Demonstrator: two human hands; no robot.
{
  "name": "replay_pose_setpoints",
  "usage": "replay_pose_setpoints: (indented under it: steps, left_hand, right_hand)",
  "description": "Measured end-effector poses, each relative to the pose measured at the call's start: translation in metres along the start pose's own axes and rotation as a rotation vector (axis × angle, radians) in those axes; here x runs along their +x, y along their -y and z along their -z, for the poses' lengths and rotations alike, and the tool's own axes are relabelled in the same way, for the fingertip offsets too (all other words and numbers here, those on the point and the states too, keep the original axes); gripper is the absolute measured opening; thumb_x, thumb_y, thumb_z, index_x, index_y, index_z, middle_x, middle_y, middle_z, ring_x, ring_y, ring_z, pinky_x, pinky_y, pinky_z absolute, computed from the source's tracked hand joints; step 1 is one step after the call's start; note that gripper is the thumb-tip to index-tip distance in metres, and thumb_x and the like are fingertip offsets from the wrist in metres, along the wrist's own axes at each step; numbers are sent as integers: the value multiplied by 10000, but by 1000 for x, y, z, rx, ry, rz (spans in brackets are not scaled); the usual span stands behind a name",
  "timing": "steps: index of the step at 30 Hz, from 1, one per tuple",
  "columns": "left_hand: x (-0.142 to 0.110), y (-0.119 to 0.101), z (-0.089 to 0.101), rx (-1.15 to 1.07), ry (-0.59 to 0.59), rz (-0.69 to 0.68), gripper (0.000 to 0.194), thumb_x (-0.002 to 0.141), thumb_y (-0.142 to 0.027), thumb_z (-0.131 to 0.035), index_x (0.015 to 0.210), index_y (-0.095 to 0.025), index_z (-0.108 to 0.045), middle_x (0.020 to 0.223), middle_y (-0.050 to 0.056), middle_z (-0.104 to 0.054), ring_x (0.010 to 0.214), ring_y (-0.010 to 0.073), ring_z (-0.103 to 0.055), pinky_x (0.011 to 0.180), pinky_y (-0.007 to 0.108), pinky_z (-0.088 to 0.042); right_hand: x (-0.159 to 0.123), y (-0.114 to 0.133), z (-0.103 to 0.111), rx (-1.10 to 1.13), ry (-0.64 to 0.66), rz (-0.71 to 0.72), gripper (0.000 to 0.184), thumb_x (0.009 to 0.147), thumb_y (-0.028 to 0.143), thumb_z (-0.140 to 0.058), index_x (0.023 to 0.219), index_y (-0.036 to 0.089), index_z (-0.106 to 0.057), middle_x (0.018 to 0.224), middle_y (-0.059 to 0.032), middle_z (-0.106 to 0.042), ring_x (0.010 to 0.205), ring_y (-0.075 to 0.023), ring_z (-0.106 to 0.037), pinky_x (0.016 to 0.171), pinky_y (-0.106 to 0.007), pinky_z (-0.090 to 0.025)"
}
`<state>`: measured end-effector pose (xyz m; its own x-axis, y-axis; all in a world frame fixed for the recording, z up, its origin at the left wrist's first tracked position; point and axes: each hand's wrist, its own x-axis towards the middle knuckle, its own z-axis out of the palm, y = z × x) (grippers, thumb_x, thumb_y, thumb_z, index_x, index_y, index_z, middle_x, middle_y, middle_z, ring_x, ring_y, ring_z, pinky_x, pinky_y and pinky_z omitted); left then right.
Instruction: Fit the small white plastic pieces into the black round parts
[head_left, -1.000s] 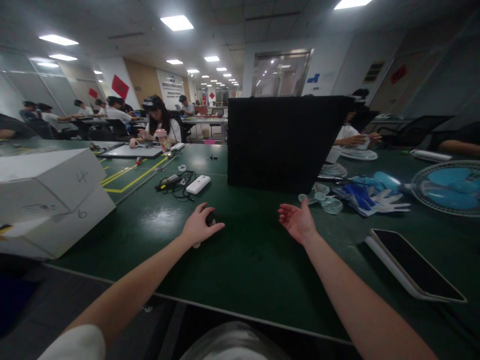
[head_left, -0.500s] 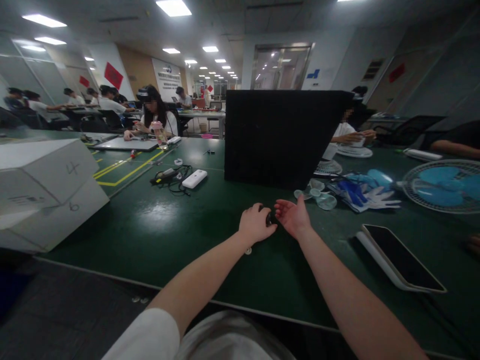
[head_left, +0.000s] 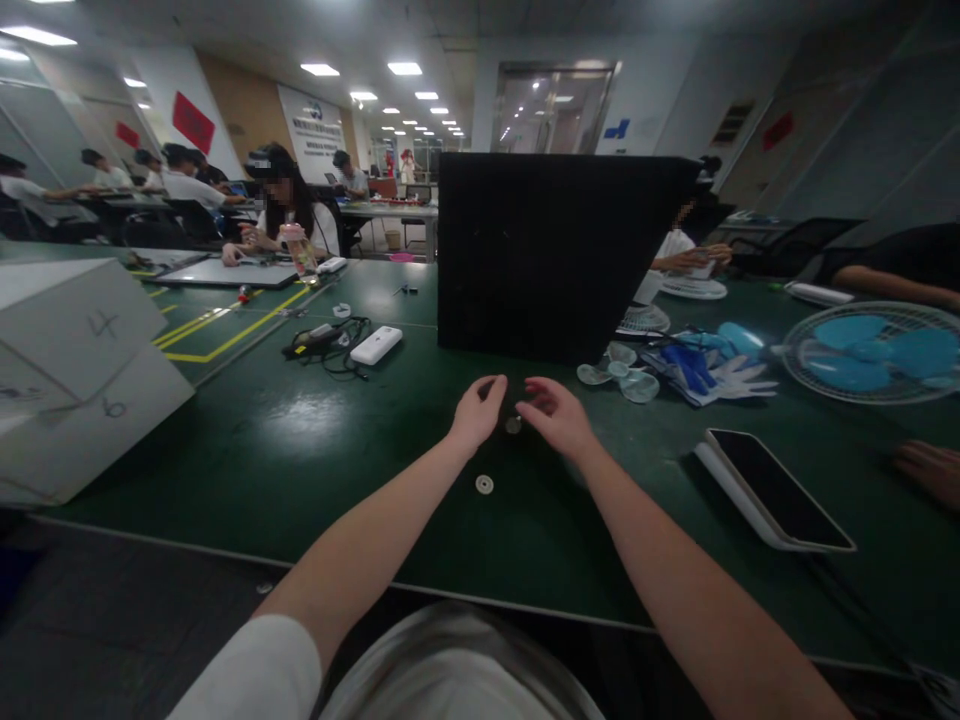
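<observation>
Over the green table, my left hand is closed in a pinch, thumb and fingers near each other. A dark patch shows inside it, but I cannot make out what it holds. My right hand faces it with curved fingers and the thumb apart, holding nothing that I can see. Close to the right thumb, between the hands, is a small round metallic piece; whether it touches the thumb is unclear. A pale ring with a centre hole lies flat on the table nearer to me.
A large black box stands behind my hands. Right lie a clear fan blade, gloves, a fan head and a phone on a white block. Left are a white power bank, cables and white boxes.
The black piece held by my left hand is out of sight. That hand has moved left off the spot, and the right has turned palm inward. The pale ring is now uncovered.
</observation>
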<state>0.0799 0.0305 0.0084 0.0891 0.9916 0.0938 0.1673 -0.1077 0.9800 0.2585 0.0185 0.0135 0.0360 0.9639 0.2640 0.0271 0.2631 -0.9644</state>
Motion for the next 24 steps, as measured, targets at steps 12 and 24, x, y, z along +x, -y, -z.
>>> replay_pose_setpoints:
  steps: [12, 24]
  left_hand:
    - [-38, -9, 53, -25, 350, 93, 670, 974, -688, -355, 1436, -230, -516, 1259, 120, -671, 1004, 232, -653, 841, 365, -537]
    - [-49, -11, 100, 541, 202, -368, 462, 767, -237, -719, 1225, -225, -658, 1133, 48, -714, 996, 214, -683, 909, 346, -553]
  right_hand:
    - [-30, 17, -35, -620, 319, 277, 788, 745, 374, -823, 1457, 271, -500, 1235, -87, -657, 984, -267, -663, 859, -486, -572]
    - [-37, 23, -40, -720, 430, 479, 585, 846, 218, -664, 1415, 257, -531, 1314, -91, -641, 1223, -289, -589, 1033, -523, -496]
